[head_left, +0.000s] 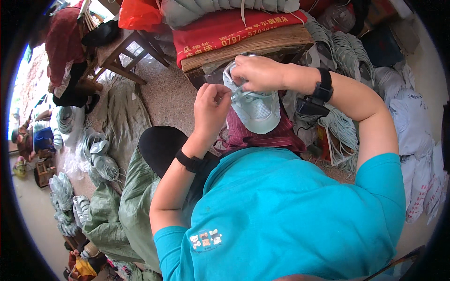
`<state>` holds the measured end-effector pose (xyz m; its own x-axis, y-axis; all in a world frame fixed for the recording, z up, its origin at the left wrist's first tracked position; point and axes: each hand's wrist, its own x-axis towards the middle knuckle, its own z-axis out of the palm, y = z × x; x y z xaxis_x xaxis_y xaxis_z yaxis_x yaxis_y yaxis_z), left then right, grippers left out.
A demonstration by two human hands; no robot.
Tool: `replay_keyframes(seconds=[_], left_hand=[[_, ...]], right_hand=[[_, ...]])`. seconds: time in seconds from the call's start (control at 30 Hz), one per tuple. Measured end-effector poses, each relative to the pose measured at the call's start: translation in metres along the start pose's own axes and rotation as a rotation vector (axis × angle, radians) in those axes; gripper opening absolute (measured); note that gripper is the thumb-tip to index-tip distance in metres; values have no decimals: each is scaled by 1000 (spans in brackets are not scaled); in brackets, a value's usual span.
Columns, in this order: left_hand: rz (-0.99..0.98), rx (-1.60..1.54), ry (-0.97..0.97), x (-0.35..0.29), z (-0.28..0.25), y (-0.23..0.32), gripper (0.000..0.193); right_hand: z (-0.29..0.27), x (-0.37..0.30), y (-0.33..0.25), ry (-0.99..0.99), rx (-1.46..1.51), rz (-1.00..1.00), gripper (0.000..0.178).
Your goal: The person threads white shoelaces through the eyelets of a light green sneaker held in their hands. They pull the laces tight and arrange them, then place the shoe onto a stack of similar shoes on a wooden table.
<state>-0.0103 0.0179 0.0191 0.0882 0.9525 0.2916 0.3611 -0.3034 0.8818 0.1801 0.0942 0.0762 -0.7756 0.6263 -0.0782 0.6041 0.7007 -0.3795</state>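
A pale mint-and-white sneaker [259, 114] rests over my lap on a maroon striped cloth [236, 133], its rounded toe pointing toward me. My left hand [210, 107] is closed in a pinch at the shoe's left side, holding a light shoelace [236, 92]. Above the shoe's opening, my right hand [259, 74] is also closed, with its fingertips pinched at the lacing near the tongue. The lace seems to run between both hands; its exact path under my right fingers is hidden. Black bands sit on both wrists, the right one carrying a small black box [313, 106].
Just ahead stands a wooden bench [248, 47] covered by a red cloth [234, 33] with shoes on top. Bundled shoe pieces [349, 54] and lace hanks [340, 133] lie to the right. Green woven sacks [110, 210] spread at left, near a wooden stool [124, 51] and another person [65, 42].
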Motion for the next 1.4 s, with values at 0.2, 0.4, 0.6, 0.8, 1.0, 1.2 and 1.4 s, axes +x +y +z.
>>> replay_keyframes(seconds=[0.2,0.4,0.6,0.8,1.0,1.2,1.4], left_hand=[[169,221,6,3,2,0,10],[208,345,-72,24,19,4,11],[198,325,-144,28,33,5,10],[208,305,-74,24,27,8,10],[209,522,-93,24,26,16,10],[217,408,-43,22,38,8,9],[515,686,-159,29,23,14,11]], right_hand=[[8,22,9,387,221,-129,10],[-38,41,-34,569,516,-166,11],[-20,-1,3,455,422,70,13],[15,-60,11,376,-29,-4,14],[38,-60,-5,347,-230,230,20],[28,-54,0,310,85,301,28],[18,-55,4,208,183,321,24]])
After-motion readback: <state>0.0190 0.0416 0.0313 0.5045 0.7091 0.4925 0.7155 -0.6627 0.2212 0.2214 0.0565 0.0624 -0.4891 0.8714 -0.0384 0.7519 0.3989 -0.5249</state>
